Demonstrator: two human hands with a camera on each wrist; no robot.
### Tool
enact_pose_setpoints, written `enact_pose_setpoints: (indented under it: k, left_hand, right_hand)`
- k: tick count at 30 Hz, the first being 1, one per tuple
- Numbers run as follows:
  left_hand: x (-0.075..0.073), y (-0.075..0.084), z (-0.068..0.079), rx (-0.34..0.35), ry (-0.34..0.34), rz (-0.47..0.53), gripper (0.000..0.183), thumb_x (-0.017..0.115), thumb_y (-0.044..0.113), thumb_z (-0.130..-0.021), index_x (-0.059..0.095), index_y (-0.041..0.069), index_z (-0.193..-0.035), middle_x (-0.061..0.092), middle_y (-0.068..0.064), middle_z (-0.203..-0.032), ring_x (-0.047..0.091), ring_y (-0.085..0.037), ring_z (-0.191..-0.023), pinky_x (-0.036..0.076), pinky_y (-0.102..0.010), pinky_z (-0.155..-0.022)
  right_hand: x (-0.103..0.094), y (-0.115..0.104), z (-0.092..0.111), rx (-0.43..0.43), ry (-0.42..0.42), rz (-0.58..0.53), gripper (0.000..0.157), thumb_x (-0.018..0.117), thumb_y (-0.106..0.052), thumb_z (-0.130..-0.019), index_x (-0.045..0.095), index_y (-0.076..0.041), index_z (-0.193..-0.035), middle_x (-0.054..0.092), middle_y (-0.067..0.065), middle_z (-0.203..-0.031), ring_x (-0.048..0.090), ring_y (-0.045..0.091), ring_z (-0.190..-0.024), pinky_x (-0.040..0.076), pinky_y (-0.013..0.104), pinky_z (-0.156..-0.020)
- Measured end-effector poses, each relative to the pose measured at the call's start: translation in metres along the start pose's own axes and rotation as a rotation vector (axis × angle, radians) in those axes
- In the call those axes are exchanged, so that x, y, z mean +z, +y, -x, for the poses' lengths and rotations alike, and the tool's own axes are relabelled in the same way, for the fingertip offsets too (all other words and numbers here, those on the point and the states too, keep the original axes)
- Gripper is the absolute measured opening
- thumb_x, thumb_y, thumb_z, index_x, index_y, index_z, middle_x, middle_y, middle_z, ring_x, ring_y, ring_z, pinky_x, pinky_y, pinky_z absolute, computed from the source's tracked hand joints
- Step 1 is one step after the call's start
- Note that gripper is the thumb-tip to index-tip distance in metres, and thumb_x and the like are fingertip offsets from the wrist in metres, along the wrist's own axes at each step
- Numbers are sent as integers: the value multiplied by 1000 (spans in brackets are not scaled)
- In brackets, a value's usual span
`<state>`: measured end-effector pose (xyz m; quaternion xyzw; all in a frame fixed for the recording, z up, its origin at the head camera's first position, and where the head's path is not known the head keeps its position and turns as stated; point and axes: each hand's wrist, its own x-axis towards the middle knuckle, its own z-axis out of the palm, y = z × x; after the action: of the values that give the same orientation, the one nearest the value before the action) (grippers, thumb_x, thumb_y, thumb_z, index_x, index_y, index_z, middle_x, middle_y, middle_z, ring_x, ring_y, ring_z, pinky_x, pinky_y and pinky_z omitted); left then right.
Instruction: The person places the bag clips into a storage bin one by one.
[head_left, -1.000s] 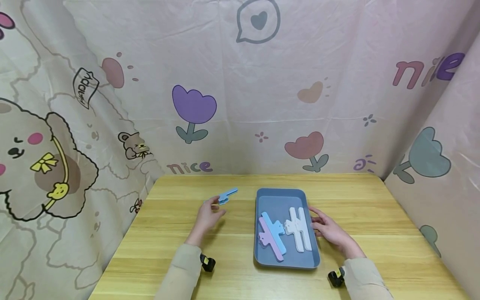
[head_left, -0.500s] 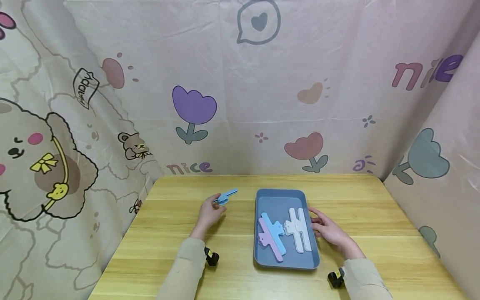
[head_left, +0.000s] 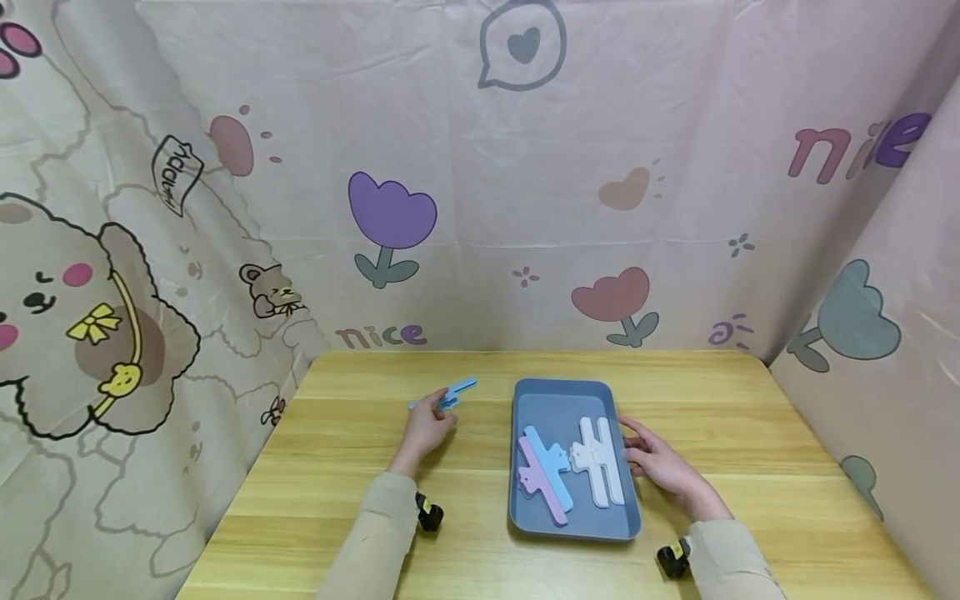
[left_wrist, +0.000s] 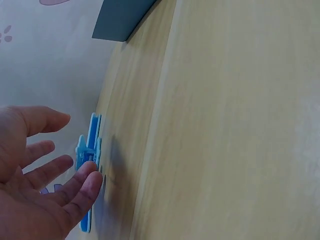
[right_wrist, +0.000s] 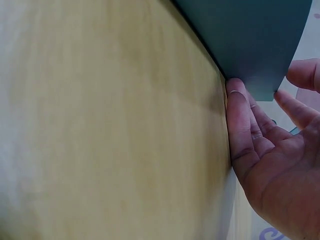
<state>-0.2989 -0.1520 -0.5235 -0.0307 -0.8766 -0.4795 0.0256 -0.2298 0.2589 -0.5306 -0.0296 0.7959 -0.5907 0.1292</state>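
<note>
A light blue sealing clip (head_left: 463, 386) lies on the table left of the tray. My left hand (head_left: 427, 429) reaches over its middle, hiding part of it in the head view. In the left wrist view the fingers stand spread around the blue clip (left_wrist: 93, 130), with thumb and fingertips apart. My right hand (head_left: 660, 467) rests beside the blue-grey tray (head_left: 562, 383). In the right wrist view its fingers (right_wrist: 239, 115) lie straight along the table against the outer wall of the tray (right_wrist: 245, 45).
Inside the tray, a blue clip (head_left: 553, 475) lies next to a pink-purple clip (head_left: 551, 500) on the left, white clips (head_left: 597, 483) on the right. The wooden table (head_left: 697, 392) ends at a patterned curtain (head_left: 487, 292).
My left hand has shifted slightly right along the blue clip, whose left end now shows past the fingers. The right hand and tray stay where they were.
</note>
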Motion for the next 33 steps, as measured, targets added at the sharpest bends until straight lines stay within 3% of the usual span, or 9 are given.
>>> enact_pose_setpoints:
  k: [5,13,21,27,33]
  left_hand:
    - [1,-2,-1,2,-5,-23,58,69,5,-88,48,0,-142,55,-10,-88,49,-19,-75,42,-30,-60]
    - [0,-1,0,47,9,-25,58,70,3,-84,51,-5,-138,57,-22,-116,51,-21,-84,45,-30,-69]
    - [-1,-5,1,30,30,-14,54,74,0,-80,55,-9,-130,56,-22,-107,56,-32,-93,50,-43,-82]
    - [-2,-6,2,28,47,-38,50,76,-2,-78,58,-8,-124,55,-19,-100,54,-33,-93,49,-44,-82]
    - [0,-6,2,-3,78,-74,46,78,1,-78,62,-4,-121,54,-21,-107,51,-33,-98,47,-48,-88]
  right_hand:
    - [0,0,0,11,9,-1,61,50,-3,-98,25,-5,-154,42,35,-138,57,31,-108,54,38,-82]
    - [0,0,0,9,12,4,61,49,-3,-98,25,-4,-154,41,36,-138,57,32,-108,54,39,-83]
    - [-1,0,-1,3,5,-14,61,49,-3,-98,24,-4,-154,41,36,-138,58,32,-109,55,39,-83]
    - [0,-2,2,-14,-18,-26,62,49,-4,-99,22,-2,-154,40,37,-138,58,33,-109,55,38,-82]
    - [0,-2,3,-19,-29,-25,63,50,-4,-99,21,-1,-154,38,39,-139,57,34,-110,55,40,-83]
